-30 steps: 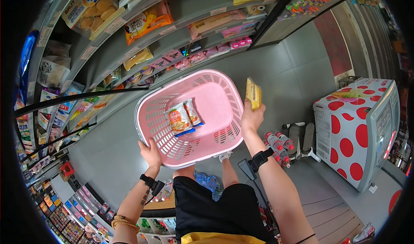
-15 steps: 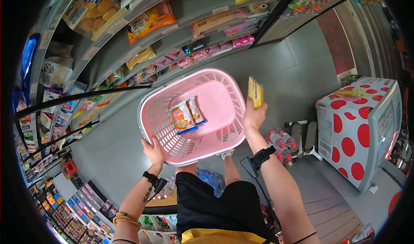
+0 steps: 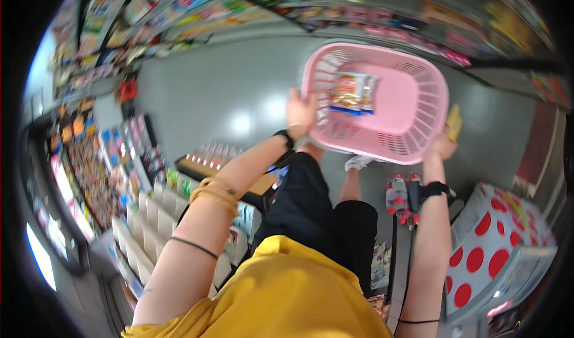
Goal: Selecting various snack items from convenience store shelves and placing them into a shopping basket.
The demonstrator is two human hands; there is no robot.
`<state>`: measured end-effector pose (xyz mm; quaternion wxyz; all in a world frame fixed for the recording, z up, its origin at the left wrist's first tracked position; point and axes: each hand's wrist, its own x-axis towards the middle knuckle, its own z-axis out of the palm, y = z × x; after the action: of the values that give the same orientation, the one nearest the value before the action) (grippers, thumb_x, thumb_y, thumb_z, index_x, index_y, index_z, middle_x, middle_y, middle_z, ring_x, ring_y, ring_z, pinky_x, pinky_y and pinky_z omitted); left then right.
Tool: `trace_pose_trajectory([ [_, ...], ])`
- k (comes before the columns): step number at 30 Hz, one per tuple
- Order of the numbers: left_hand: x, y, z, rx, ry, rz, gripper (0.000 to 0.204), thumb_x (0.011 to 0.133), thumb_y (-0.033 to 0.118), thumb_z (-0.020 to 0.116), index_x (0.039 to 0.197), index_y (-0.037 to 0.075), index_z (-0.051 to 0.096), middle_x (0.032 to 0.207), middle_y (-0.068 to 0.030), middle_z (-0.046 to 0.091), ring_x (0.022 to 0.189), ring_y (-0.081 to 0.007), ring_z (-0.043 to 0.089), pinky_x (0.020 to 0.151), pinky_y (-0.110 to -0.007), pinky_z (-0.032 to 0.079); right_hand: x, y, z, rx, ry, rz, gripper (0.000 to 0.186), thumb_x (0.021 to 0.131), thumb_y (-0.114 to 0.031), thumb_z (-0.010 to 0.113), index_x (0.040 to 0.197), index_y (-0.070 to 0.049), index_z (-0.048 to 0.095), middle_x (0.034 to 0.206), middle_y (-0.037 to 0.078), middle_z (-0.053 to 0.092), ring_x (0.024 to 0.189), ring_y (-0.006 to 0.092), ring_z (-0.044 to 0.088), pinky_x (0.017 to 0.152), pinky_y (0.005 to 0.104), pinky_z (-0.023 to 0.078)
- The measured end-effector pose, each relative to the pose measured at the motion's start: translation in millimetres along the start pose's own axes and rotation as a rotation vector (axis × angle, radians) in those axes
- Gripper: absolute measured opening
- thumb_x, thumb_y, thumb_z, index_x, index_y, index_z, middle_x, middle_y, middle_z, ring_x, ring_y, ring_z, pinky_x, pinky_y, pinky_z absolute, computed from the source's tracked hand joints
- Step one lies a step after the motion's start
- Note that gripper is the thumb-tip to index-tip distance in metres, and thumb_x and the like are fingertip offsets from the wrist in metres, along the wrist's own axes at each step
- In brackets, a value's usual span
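Observation:
A pink plastic basket [image 3: 397,102] with slotted sides hangs in front of me above the floor. Two snack packets [image 3: 354,93], white and orange with blue ends, lie in its left part. My left hand [image 3: 301,113] grips the basket's left side, its fingers partly hidden by the rim. Beside the near right corner, my right hand [image 3: 442,147] is closed on a small yellow packet [image 3: 454,123], which sticks up outside the basket. This hand also seems to touch the rim, though blur hides the exact contact.
Stocked shelves [image 3: 281,6] run along the far side. Red-capped bottles [image 3: 399,197] stand on the floor near my legs, left of a white chest freezer [image 3: 475,259] with red dots. At left are a low display table [image 3: 197,169] and white dividers [image 3: 152,224].
My view has turned left, and the shelves and floor are smeared. Basket and both hands now appear farther right and higher. The yellow packet stays in my right hand, now close against the basket.

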<state>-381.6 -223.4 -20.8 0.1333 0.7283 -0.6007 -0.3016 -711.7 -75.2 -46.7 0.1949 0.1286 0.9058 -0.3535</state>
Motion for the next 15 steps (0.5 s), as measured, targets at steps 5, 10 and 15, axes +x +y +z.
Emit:
trace_pose_trajectory([
  [5, 2.9, 0.6, -17.4, 0.152, 0.115, -0.047, 0.038, 0.079, 0.031, 0.056, 0.090, -0.002, 0.043, 0.070, -0.0262, 0.059, 0.067, -0.0433, 0.059, 0.062, -0.051, 0.048, -33.1, -28.9, 10.2, 0.106, -0.153, 0.050, 0.061, 0.074, -0.035, 0.068, 0.112, 0.010, 0.050, 0.107, 0.021, 0.060, 0.091, 0.0293, 0.062, 0.077, 0.0361, 0.053],
  [10, -3.9, 8.0, -16.7, 0.180, 0.157, -0.069, 0.034, 0.079, 0.030, 0.057, 0.087, -0.001, 0.046, 0.074, -0.0234, 0.059, 0.068, -0.0405, 0.060, 0.062, -0.048, 0.048, -40.8, -34.7, 6.4, 0.063, -0.109, 0.084, 0.058, 0.076, -0.034, 0.067, 0.113, 0.009, 0.052, 0.110, 0.016, 0.060, 0.091, 0.0256, 0.062, 0.075, 0.0343, 0.053],
  [15, -2.8, 5.8, -11.0, 0.334, 0.266, 0.008, 0.031, 0.076, 0.032, 0.058, 0.084, 0.003, 0.048, 0.079, -0.0147, 0.057, 0.075, -0.0316, 0.059, 0.068, -0.044, 0.045, -17.4, -16.6, 4.0, 0.178, -0.271, 0.009, 0.050, 0.086, -0.028, 0.057, 0.116, 0.011, 0.049, 0.112, 0.014, 0.058, 0.094, 0.0279, 0.060, 0.079, 0.0380, 0.052],
])
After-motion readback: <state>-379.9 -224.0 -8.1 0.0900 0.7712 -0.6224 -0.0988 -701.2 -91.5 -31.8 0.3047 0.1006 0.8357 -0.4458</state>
